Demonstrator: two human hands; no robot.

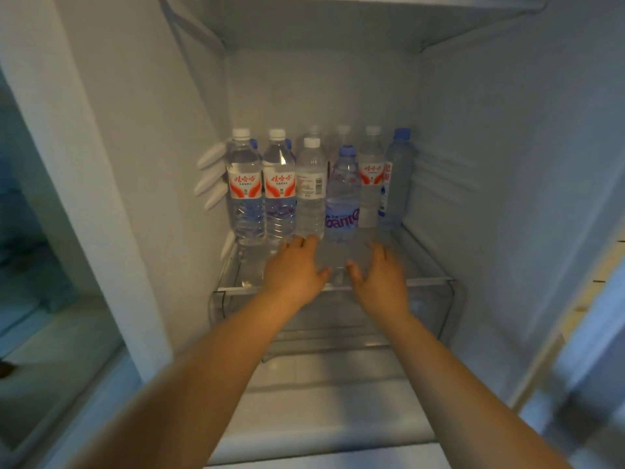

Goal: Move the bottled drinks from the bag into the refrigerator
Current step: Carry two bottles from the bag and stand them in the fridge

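While I lean into the open refrigerator (473, 130), its white walls frame a clear glass shelf (416, 262) above a transparent drawer (338, 319). On that shelf the bottled drinks stand upright, pressed side by side: two red-labelled water bottles (246, 187) at left, a white-capped bottle (310, 191), the purple-labelled bottle (342, 198) in front, more behind. My left hand (297, 265) and right hand (378, 275) hover just before them, fingers spread and relaxed, holding nothing, flanking the purple-labelled bottle's base. White ribs (211, 174) jut from the left wall.
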